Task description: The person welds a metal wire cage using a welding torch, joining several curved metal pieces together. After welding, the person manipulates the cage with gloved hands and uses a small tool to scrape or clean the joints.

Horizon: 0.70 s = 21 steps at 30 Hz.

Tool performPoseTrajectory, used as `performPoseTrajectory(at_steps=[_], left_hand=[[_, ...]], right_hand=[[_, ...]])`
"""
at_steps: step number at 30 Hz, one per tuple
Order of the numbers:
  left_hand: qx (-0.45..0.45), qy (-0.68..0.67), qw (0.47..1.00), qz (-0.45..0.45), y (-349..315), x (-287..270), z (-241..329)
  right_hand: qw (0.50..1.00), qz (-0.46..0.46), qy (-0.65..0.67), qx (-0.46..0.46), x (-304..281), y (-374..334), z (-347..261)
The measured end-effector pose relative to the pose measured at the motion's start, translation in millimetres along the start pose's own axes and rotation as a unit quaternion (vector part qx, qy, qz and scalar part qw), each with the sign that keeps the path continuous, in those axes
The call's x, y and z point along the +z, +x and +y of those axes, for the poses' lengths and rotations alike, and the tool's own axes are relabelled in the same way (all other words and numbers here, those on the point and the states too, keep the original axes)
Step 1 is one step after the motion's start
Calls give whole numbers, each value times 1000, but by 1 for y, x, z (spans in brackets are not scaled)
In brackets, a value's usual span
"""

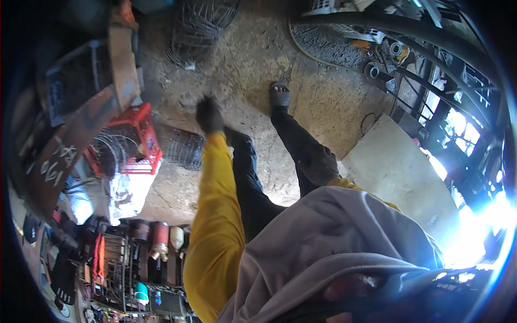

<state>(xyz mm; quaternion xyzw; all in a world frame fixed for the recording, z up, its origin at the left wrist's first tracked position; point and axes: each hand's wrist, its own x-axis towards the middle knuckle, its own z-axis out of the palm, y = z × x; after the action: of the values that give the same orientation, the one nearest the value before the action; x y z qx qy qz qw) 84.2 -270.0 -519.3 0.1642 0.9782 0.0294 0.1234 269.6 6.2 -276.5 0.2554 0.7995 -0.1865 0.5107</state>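
Observation:
My left hand [209,114], dark and smeared by motion, reaches out over the floor at the end of a yellow sleeve. Its fingers cannot be made out, and nothing shows in it. Below and left of it lies a dark wire bundle [184,149] on the floor. Close against my right trouser leg is my right hand [322,166], also dark, its fingers hard to separate from the cloth. A grey cloth garment [323,237] covers my front and part of the right arm.
Left stands a red crate [144,137] with coiled wire [116,151], near rusty metal plates [59,161]. A wire stack [196,32] lies ahead. To the right are a pale board [398,172] and a hose [318,58]. Tool racks [129,258] fill the lower left.

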Motion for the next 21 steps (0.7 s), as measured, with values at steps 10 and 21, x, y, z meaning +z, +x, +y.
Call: performPoseTrajectory(at_steps=[10,21], left_hand=[[-371,-820,354,-255,-118,-269,146],[-154,-836,444,-283,-27,-531,254]], right_hand=[[932,247,263,-44,-39,-112,2],[763,535,288,-220,-192,-231,48]])
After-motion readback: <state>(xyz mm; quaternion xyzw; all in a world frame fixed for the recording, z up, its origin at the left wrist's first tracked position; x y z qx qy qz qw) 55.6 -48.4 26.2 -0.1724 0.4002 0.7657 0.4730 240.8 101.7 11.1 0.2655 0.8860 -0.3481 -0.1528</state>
